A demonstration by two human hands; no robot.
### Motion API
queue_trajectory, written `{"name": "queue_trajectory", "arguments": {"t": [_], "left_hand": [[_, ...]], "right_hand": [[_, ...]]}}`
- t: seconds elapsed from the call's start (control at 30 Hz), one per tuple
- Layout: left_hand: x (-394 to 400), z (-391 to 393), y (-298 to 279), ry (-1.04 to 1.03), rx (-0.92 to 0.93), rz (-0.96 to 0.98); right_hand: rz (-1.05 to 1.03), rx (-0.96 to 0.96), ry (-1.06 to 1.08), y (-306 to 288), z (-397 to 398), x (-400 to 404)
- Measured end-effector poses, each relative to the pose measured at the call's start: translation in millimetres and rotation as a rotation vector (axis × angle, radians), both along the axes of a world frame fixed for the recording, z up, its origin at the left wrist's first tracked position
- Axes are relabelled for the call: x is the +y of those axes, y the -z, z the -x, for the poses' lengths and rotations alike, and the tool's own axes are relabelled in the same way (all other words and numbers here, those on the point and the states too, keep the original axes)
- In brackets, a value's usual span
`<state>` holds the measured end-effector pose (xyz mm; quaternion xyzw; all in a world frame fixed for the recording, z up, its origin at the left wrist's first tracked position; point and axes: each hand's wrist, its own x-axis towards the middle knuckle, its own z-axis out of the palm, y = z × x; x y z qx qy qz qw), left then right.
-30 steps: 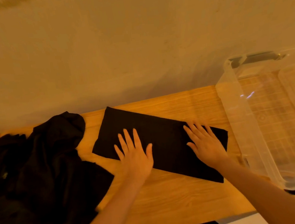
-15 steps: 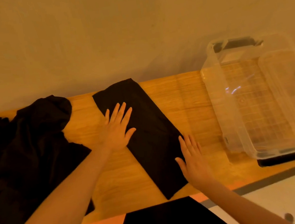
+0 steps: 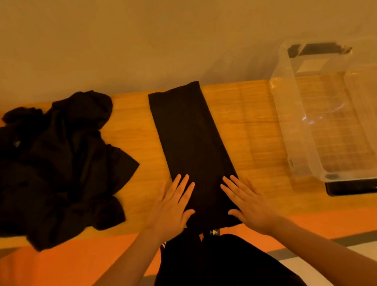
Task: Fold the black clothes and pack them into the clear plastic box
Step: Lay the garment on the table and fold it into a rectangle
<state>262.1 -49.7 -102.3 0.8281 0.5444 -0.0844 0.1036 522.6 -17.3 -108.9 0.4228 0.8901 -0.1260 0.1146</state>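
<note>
A black garment [image 3: 189, 138], folded into a long narrow strip, lies on the wooden table [image 3: 249, 121], running from the wall to the near edge. My left hand [image 3: 174, 204] presses flat on the strip's near left edge with straight fingers. My right hand [image 3: 248, 197] lies flat on its near right edge. A heap of unfolded black clothes [image 3: 50, 167] sits on the left of the table. The clear plastic box [image 3: 295, 129] stands on the right, and I see no clothes in it.
A wall rises directly behind the table. A dark flat object [image 3: 361, 187] pokes out from under the box's near end. My own black clothing [image 3: 222, 269] fills the bottom middle, against the table's orange front edge [image 3: 90, 257].
The folded strip has turned from a diagonal to pointing straight away from me. Both hands have slid to its near end, side by side.
</note>
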Motion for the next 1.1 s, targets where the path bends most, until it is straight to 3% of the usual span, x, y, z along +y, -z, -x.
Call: {"name": "queue_trajectory", "arguments": {"t": [0.17, 0.57, 0.83, 0.97, 1.1], "left_hand": [[-39, -30, -4, 0.185, 0.0, 0.018], [-53, -37, -6, 0.15, 0.072, 0.004], [-54, -23, -12, 0.216, 0.114, 0.168], [-42, -24, -21, 0.152, -0.05, 0.2], [-26, -24, -38, -0.354, -0.49, 0.392]], "right_hand": [[0.011, -0.063, -0.215, -6, -17, -11], [-0.211, -0.001, -0.352, 0, -26, -20], [-0.046, 0.065, -0.29, -15, -19, -16], [0.275, 0.194, -0.072, -39, -12, -2], [0.555, 0.273, 0.235, -64, -1, 17]]}}
